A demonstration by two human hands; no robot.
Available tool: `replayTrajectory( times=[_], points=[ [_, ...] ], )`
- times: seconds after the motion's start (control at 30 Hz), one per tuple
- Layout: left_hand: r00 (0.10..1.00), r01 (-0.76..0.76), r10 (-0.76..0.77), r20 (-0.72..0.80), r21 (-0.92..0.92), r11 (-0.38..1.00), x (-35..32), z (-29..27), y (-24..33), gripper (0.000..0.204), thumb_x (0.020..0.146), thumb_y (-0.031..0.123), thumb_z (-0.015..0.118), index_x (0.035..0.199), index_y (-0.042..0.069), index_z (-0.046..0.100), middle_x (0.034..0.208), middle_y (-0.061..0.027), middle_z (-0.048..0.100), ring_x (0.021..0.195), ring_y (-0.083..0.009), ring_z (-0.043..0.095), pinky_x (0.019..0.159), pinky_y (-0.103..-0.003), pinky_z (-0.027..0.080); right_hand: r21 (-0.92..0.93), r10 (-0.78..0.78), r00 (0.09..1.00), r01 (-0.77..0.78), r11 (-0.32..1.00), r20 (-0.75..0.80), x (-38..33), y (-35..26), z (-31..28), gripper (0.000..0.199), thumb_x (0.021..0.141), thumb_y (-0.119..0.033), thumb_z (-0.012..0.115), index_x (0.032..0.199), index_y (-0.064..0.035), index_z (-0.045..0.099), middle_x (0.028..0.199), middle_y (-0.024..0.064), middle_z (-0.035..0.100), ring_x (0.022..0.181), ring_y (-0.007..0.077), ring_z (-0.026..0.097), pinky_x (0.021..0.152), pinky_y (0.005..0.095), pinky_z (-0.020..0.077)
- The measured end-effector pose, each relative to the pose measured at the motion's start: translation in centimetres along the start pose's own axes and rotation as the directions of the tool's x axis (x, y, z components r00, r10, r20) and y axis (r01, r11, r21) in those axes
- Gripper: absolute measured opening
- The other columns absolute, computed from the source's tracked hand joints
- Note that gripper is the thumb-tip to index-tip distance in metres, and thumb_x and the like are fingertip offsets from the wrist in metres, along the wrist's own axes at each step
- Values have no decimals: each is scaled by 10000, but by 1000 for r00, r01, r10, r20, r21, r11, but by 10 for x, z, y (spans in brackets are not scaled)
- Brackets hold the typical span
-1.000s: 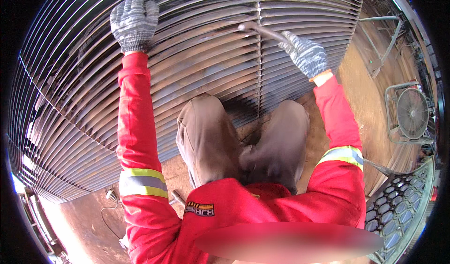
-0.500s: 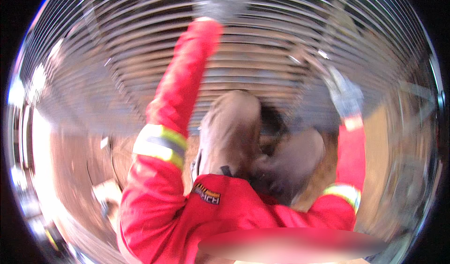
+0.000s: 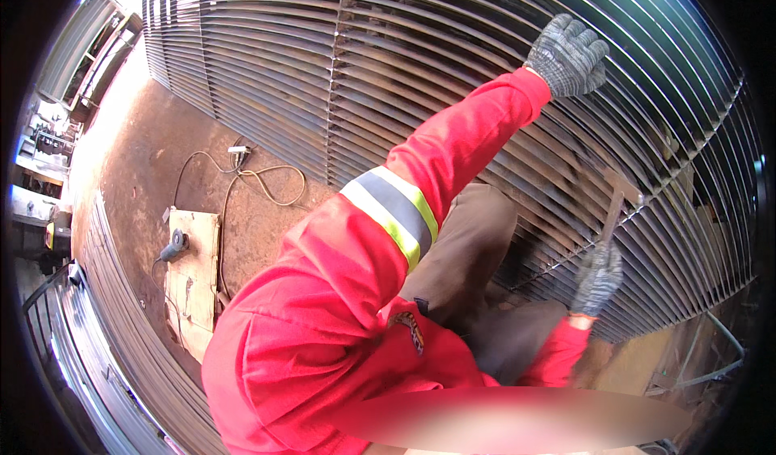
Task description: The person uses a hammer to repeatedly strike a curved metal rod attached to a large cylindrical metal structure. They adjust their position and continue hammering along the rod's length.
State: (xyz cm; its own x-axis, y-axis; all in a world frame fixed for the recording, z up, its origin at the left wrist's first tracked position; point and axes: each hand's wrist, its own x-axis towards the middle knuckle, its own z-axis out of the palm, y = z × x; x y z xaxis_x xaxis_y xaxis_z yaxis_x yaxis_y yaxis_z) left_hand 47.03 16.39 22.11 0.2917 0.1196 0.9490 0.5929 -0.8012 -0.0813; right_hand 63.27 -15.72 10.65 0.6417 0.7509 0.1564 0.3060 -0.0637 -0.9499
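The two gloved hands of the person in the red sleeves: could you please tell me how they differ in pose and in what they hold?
The left hand is raised high with its arm stretched out, resting on the bars of the large steel grating; the right hand sits low, near the knee. The left hand holds no tool, while the right hand grips a hammer-like tool pointing up at the grating. Both wear grey knitted gloves.

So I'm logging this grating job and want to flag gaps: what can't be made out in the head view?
- Tool in the right hand: only the handle shows; its head blurs against the metal grating.
- Left hand fingertips: curled onto the bars, so the grip is hidden.
- Lower chest: covered by a blurred band.
- Angle grinder on the board: too small for details.
- Feet: hidden behind the knees.
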Motion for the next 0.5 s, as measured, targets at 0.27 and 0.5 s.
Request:
replayTrajectory(
  times=[0.27, 0.5],
  points=[
    [999, 12, -13, -34, -2, 1000, 4, 7, 12, 319, 708, 353, 689, 962, 159, 688, 951, -40, 671, 978, -251, 619, 978, -472, 415, 827, 283, 930, -343, 445, 234, -68, 47, 109, 381, 955, -363, 582, 1202, -75, 552, 650, 0, 509, 433, 83, 411, 384, 240, 351],
    [999, 12, -11, -53, 22, 1000, 6, 5, 13, 315, 712, 347, 685, 965, 160, 691, 949, -44, 674, 954, -258, 628, 979, -464, 415, 740, 410, 900, -376, 557, 149, -69, 35, 137, 308, 954, -261, 565, 1205, -83, 565, 652, -11, 507, 427, 74, 401, 377, 234, 334]
  ],
)
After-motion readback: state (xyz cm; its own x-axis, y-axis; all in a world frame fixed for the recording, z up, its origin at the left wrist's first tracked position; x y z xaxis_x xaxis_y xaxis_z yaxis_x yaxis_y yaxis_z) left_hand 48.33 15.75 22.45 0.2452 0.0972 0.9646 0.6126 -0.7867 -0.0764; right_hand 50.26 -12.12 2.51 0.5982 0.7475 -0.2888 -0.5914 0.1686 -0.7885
